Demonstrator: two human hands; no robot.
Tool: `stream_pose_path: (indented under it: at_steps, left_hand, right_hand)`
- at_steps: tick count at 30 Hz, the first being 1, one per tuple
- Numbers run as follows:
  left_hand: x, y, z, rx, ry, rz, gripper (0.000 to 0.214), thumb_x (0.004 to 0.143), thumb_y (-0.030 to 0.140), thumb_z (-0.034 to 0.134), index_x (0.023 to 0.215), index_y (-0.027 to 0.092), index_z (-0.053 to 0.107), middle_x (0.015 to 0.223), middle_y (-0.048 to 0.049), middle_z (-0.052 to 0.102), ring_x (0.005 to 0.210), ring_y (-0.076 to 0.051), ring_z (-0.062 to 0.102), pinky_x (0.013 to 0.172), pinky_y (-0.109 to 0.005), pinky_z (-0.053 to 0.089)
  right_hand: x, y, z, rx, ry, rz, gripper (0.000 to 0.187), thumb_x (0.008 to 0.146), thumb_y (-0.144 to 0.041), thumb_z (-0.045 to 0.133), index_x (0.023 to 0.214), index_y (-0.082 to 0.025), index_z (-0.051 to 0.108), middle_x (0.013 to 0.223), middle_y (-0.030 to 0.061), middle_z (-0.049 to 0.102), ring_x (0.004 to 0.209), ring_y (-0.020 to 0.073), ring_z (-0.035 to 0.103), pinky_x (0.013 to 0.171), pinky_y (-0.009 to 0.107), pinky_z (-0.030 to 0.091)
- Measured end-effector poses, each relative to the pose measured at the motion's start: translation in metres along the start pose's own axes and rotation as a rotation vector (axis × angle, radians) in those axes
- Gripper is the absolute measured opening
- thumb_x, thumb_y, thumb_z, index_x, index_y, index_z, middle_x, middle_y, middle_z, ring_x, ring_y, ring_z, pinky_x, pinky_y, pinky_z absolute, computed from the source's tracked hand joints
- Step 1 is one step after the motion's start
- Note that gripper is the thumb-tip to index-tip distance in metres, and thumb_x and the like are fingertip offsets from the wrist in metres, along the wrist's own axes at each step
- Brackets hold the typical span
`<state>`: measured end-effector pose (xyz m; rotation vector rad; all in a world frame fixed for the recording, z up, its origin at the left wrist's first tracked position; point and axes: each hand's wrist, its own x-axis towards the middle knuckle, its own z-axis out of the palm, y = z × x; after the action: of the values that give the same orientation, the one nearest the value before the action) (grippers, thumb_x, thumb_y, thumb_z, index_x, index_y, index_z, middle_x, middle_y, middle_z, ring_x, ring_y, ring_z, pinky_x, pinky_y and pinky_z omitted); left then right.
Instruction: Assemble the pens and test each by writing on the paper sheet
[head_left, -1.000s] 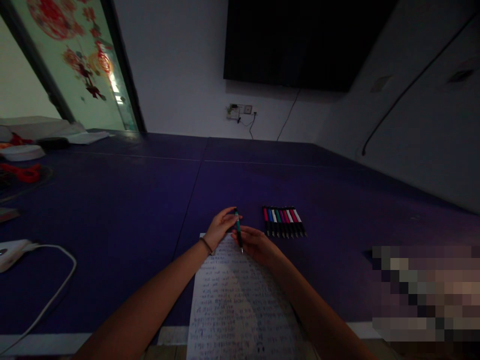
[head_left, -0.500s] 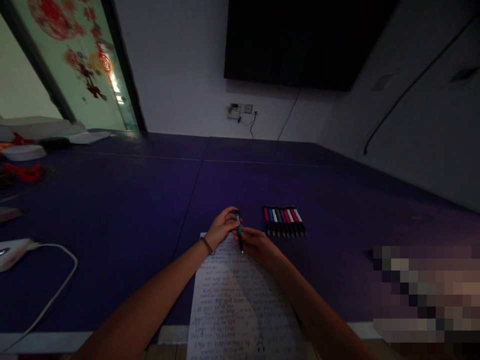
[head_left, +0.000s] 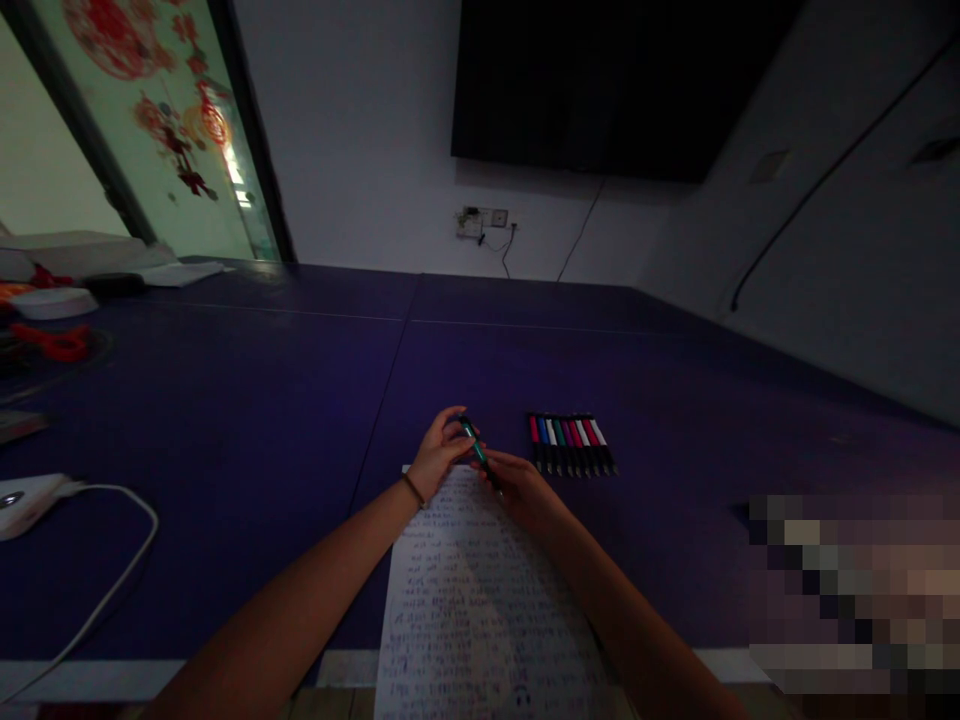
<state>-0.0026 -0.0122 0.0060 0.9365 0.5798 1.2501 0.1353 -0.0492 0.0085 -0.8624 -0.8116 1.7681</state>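
Between my two hands is a green-and-black pen [head_left: 475,446], tilted with its tip down toward the right. My left hand [head_left: 444,450] grips the upper end between thumb and fingers. Around the lower part, the fingers of my right hand [head_left: 520,485] are closed. Beneath my hands lies a sheet of paper [head_left: 465,600] covered in handwriting, reaching over the table's near edge. Several pens [head_left: 571,444] with coloured barrels lie side by side in a row, just beyond my right hand.
The purple table [head_left: 285,420] runs to the wall. On its left are a white device [head_left: 30,505] with a white cable [head_left: 139,510], red-handled scissors [head_left: 56,343] and a white roll [head_left: 52,303]. A pixelated patch covers the lower right.
The pen has turned from nearly upright to a stronger slant, its tip swinging right toward my right palm. Both hands stay close to where they were.
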Motion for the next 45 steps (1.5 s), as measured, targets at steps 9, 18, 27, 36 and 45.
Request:
stream_pose_path:
  at_steps: [9,18,27,36,45]
  left_hand:
    - [0.000,-0.001,0.001,0.052,-0.001,-0.051,0.023,0.061,0.019,0.067,0.078,0.013,0.053,0.074,-0.0036,0.062,0.073,-0.015,0.061,0.074,-0.031,0.046]
    - [-0.006,-0.007,0.008,0.479,-0.132,0.002,0.024,0.054,0.028,0.070,0.064,0.015,0.052,0.052,0.0035,0.055,0.043,-0.007,0.049,0.043,-0.018,0.038]
    - [-0.005,-0.004,0.003,0.421,-0.106,-0.124,0.037,0.072,0.048,0.047,0.055,0.015,0.049,0.034,0.0044,0.044,0.027,-0.005,0.036,0.032,-0.018,0.022]
    - [0.001,-0.001,0.003,0.363,0.037,0.015,0.023,0.059,0.034,0.065,0.069,0.014,0.058,0.049,0.0027,0.052,0.041,-0.006,0.044,0.041,-0.018,0.032]
    - [0.002,0.000,-0.001,0.318,0.227,0.047,0.025,0.060,0.037,0.063,0.056,0.015,0.053,0.040,0.0056,0.045,0.035,-0.004,0.036,0.037,-0.018,0.024]
  right_hand:
    - [0.005,-0.008,-0.009,-0.031,0.310,-0.410,0.023,0.058,-0.034,0.068,0.059,-0.015,0.055,0.042,-0.0078,0.038,0.034,0.0018,0.028,0.032,0.017,0.018]
    - [0.003,-0.013,-0.011,-0.058,0.332,-0.524,0.027,0.065,-0.042,0.060,0.069,-0.016,0.057,0.040,-0.0093,0.028,0.035,0.0026,0.020,0.034,0.019,0.013]
    - [-0.002,-0.014,-0.003,-0.050,0.275,-0.499,0.024,0.064,-0.038,0.063,0.068,-0.015,0.057,0.043,-0.0074,0.033,0.040,0.0034,0.027,0.037,0.018,0.019]
    - [0.002,-0.011,-0.009,-0.267,0.530,-0.499,0.036,0.065,-0.049,0.055,0.057,-0.014,0.054,0.037,-0.0079,0.033,0.033,0.0036,0.027,0.033,0.019,0.017]
    - [0.003,-0.012,-0.009,-0.337,0.411,-0.628,0.042,0.055,-0.035,0.067,0.091,-0.019,0.053,0.086,0.0038,0.061,0.073,0.0137,0.057,0.064,0.026,0.044]
